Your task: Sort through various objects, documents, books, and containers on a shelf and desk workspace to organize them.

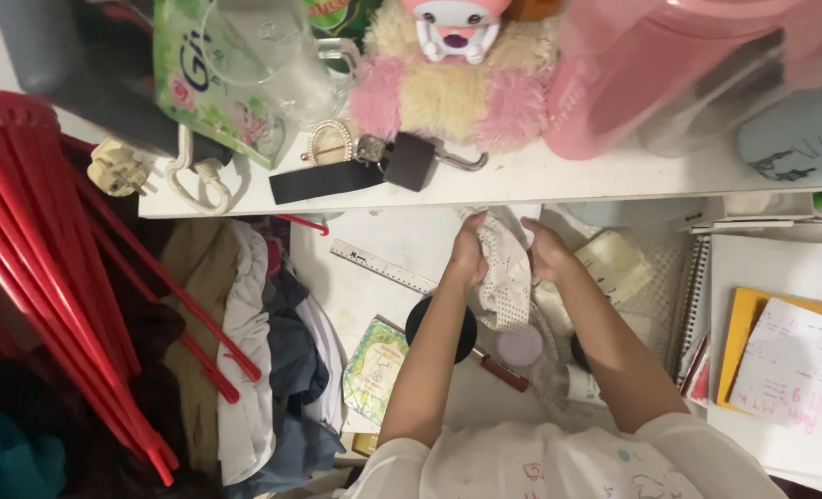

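The front edge of the upper white shelf [559, 180] runs across the view just above the hands, and it is crowded: a black padlock [413, 161] sits at its lip, with a black strap [323, 181] beside it, a white cord with a plug [120, 168] toward the left end, and a fluffy pink and cream toy [448, 97] and a pink plastic container [669, 74] behind. Below that edge the white bench [401, 236] is open only in a small bare patch around a clear ruler [383, 267]; a black round lid [440, 328], a pale lilac disc [520, 346] and a green printed packet [374, 368] lie near the forearms. To the left a heap of clothes [254, 360] and the slats of a red plastic basket [50, 277] close off that side; to the right, a spiral notebook [697, 300] and a yellow folder with a scribbled paper [785, 365] fill the bench. Both arms reach forward and converge just under the shelf edge, elbows near the body. The left hand [469, 257] and the right hand [548, 251] each hold a clenched grip on the white lace cloth [508, 273], which is bunched between them and hangs down over the bench, its top touching the shelf edge.
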